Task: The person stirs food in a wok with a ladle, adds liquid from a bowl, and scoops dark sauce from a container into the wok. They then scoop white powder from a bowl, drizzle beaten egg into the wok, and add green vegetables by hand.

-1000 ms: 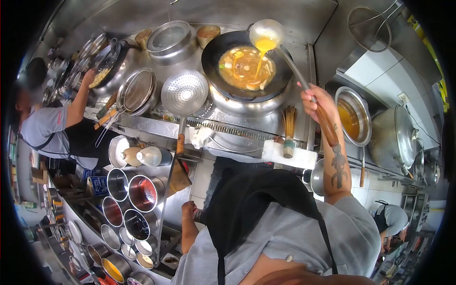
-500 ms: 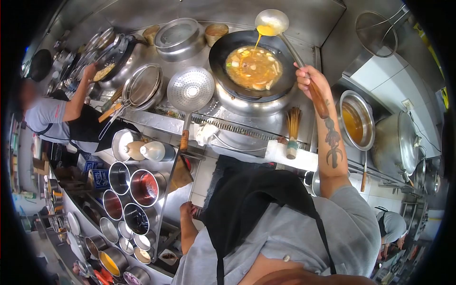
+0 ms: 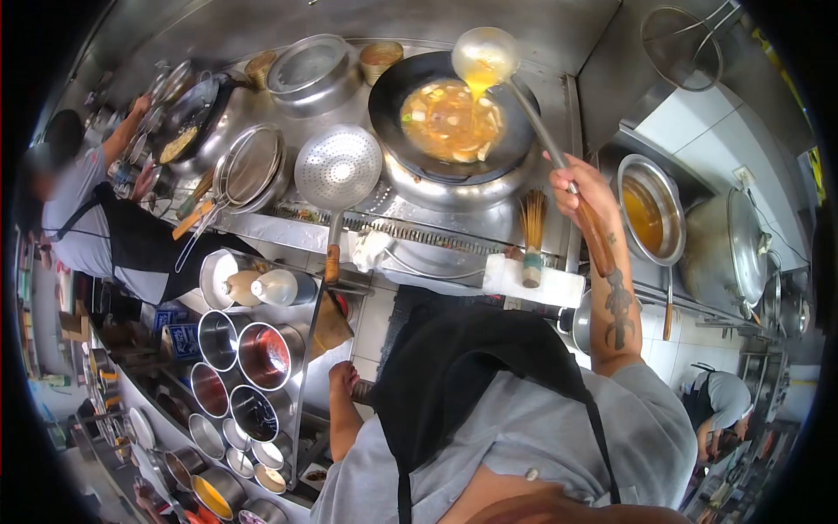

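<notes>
My right hand (image 3: 583, 190) is wrapped round the wooden handle of a long ladle (image 3: 485, 58). The ladle's bowl is tilted over the black wok (image 3: 524, 131), and yellow liquid runs from it into a brown soup (image 3: 449, 120) with pale and green pieces. My left hand (image 3: 346, 377) hangs low beside the black apron, fingers curled; what it holds, if anything, is hidden. A perforated strainer (image 3: 339, 166) lies left of the wok, its handle over the stove's front edge.
A bamboo brush (image 3: 533, 236) stands on the front edge. Right is a bowl of amber liquid (image 3: 646, 218) and a lidded pot (image 3: 729, 253). Sauce pots (image 3: 271, 354) and bottles (image 3: 276, 286) are at left. A co-worker (image 3: 96, 218) is by another wok (image 3: 188, 122); another person (image 3: 720, 397) bends at lower right.
The view has shifted slightly. The ladle has tipped further, with a thicker yellow stream, and sits lower over the wok. The co-worker at left has raised an arm away from the other wok.
</notes>
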`<control>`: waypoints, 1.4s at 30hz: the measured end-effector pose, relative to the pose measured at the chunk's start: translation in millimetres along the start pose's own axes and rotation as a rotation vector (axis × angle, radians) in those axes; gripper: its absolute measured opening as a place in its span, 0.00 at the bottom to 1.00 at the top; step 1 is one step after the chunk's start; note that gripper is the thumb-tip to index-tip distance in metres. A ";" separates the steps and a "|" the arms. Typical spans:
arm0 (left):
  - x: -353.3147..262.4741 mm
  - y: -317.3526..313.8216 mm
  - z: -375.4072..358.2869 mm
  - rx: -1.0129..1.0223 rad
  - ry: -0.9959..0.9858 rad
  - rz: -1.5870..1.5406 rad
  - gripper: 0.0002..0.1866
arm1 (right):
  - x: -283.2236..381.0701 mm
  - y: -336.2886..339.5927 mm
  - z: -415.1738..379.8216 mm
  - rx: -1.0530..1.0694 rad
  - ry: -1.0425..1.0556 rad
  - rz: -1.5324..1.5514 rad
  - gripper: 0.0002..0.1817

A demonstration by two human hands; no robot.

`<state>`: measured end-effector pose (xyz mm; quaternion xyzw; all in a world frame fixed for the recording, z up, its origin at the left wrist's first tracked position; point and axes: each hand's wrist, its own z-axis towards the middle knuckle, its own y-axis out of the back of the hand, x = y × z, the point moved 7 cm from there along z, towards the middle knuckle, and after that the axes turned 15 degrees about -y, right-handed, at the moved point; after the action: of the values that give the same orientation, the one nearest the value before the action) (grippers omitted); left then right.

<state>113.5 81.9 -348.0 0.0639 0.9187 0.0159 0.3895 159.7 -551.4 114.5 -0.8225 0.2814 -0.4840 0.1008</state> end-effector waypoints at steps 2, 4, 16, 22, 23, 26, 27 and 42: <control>-5.2 -3.0 -0.8 -0.072 0.116 -0.084 0.05 | 3.1 -5.6 7.8 0.031 0.002 0.034 0.17; -9.1 -2.3 -2.0 -0.122 0.126 -0.102 0.05 | 8.6 -10.8 22.2 0.069 0.011 0.050 0.16; 12.1 18.4 -1.4 -0.115 0.107 -0.065 0.04 | 46.2 -28.5 4.6 -0.218 0.291 -0.418 0.22; 25.5 28.6 9.8 -0.042 0.032 0.021 0.04 | -37.9 25.6 45.7 -0.581 0.559 -1.040 0.31; 27.1 31.3 14.5 -0.008 -0.010 0.064 0.04 | -41.4 29.2 49.6 -0.586 0.610 -1.130 0.30; 31.5 42.9 27.3 0.066 -0.155 0.192 0.04 | -70.1 31.9 54.8 -0.541 0.384 -1.119 0.28; 26.4 41.7 26.5 0.079 -0.169 0.217 0.04 | -69.3 26.3 52.3 -0.549 0.390 -1.105 0.28; 47.1 62.5 -58.5 -0.169 0.016 0.008 0.03 | -77.4 40.8 42.3 0.667 -0.184 0.672 0.16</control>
<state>45.7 151.2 -336.0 0.0343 0.9169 0.0955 0.3861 152.0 -546.1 17.8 -0.6482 0.3509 -0.4138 0.5343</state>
